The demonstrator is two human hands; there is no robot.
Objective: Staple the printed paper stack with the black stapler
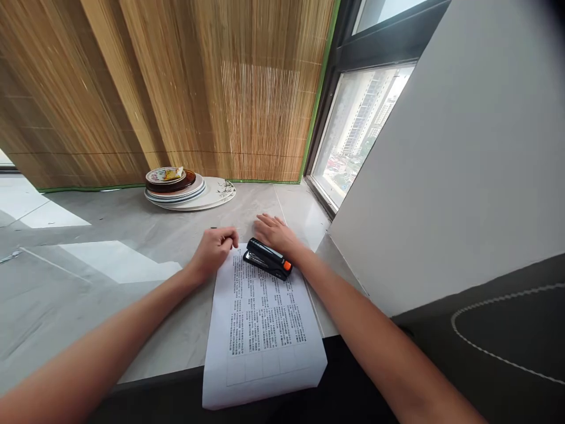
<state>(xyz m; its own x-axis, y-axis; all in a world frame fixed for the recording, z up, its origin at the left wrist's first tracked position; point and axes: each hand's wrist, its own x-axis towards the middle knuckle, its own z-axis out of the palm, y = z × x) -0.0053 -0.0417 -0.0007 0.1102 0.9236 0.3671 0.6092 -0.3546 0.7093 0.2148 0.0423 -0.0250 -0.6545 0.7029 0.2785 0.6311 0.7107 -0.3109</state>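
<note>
A black stapler (pixel 267 258) with an orange end lies slantwise on the upper part of a printed sheet of paper (pixel 265 312). The sheet's near end hangs past the counter's front edge. My left hand (pixel 215 248) is closed, fingers curled and thumb pressed in, at the paper's top left corner. Whatever it may hold is hidden; a small dark bit shows just behind its knuckles. Beyond the stapler, my right hand (pixel 276 233) rests flat with fingers stretched out, its wrist close beside the stapler.
Stacked plates (pixel 174 191) stand on a large oval platter (pixel 218 191) at the back of the marbled counter (pixel 119 330). A bamboo blind (pixel 198 88) hangs behind them. To the right are a window (pixel 366 123) and a white wall (pixel 463 147).
</note>
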